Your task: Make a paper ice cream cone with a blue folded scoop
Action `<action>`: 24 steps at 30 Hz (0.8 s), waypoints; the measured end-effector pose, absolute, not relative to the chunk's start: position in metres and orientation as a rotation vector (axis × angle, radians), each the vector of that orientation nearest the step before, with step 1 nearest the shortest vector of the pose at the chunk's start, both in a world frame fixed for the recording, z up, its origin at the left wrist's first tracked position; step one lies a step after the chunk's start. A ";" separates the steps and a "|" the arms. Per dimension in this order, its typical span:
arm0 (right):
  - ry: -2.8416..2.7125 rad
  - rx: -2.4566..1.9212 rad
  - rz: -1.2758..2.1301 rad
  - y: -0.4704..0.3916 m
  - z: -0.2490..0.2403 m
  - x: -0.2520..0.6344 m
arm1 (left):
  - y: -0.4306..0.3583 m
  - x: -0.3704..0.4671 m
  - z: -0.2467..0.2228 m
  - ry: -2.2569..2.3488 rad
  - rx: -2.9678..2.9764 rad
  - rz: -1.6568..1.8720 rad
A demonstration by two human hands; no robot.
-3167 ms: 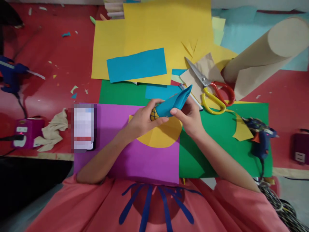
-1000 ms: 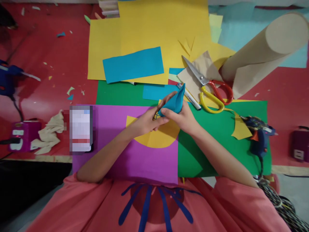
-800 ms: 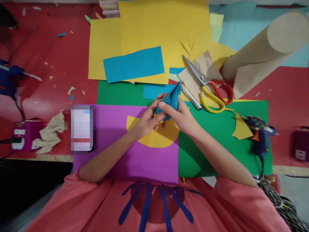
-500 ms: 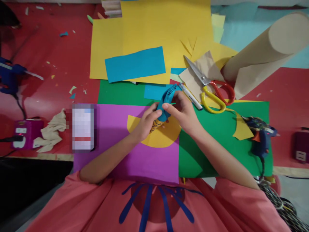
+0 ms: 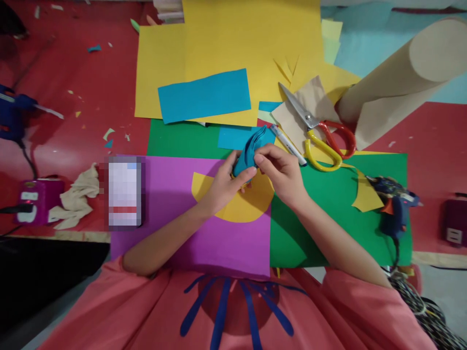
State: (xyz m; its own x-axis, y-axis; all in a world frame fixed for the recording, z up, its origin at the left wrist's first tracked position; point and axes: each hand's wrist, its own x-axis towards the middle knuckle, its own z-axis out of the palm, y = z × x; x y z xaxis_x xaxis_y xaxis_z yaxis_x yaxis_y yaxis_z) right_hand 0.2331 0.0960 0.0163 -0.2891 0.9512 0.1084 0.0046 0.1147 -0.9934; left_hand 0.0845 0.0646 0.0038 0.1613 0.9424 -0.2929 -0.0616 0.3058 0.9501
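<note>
blue folded piece [image 5: 249,154] sits between left hand [image 5: 228,182] and right hand [image 5: 282,174], touching both.

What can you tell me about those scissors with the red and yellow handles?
The scissors with one red and one yellow handle have silver, metal-looking blades joined by a round pivot, and large, glossy loops that look plastic-coated. The blades appear closed. They lie flat, tip pointing away from the person and to the left, with the red loop to the right of the yellow one. The blades cross a tan, fabric-like piece. Neither the right hand nor the left hand touches them.
</note>
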 end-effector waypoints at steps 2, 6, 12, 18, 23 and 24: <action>-1.480 -0.977 1.362 0.095 0.017 0.232 | 0.064 0.084 0.001 1.124 0.944 0.924; -1.411 -0.916 1.525 0.094 0.016 0.232 | 0.062 0.083 -0.004 0.997 0.771 0.940; -1.543 -0.811 1.472 0.096 0.007 0.237 | 0.062 0.085 -0.004 0.952 0.544 0.961; -1.357 -0.716 1.704 0.096 -0.009 0.236 | 0.065 0.087 -0.003 0.983 0.494 0.898; -1.473 -0.911 1.591 0.099 0.003 0.239 | 0.067 0.088 -0.001 1.145 0.592 0.912; -1.558 -0.946 1.506 0.101 0.008 0.240 | 0.067 0.087 -0.002 1.184 0.614 0.924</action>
State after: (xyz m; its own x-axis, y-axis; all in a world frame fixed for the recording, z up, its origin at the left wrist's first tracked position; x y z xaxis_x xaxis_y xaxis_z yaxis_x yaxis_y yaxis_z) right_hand 0.2404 0.1009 0.0078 -0.4389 0.8982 0.0253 0.0052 0.0307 -0.9995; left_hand 0.0871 0.0673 -0.0024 0.0984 0.8591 -0.5022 -0.2787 0.5082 0.8149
